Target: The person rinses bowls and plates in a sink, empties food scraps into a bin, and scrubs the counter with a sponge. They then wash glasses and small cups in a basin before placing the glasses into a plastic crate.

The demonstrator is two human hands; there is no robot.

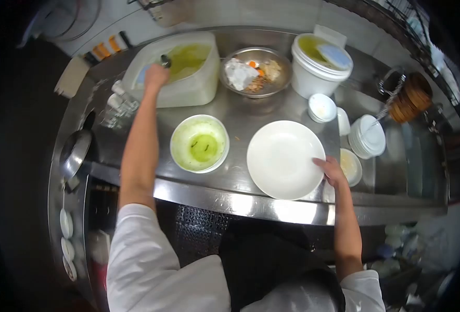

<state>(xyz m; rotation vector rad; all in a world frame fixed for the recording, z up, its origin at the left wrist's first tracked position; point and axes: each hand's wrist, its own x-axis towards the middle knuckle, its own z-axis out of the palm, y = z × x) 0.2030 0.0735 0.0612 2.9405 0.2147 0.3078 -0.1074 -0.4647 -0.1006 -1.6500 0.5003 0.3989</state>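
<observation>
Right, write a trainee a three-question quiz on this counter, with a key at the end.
1. Which does the right hand touch: (a) the metal bowl, (b) the large white plate or (c) the white bucket?
2. True or false: the left hand is over the white bucket.
3. Fill the gap: in the picture, the green-stained bowl stands to the ___ of the plate.

Key:
1. b, at its rim.
2. False; it is over the translucent tub.
3. left

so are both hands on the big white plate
No, only the right hand touches the white plate; the left hand is over the large tub.
</observation>
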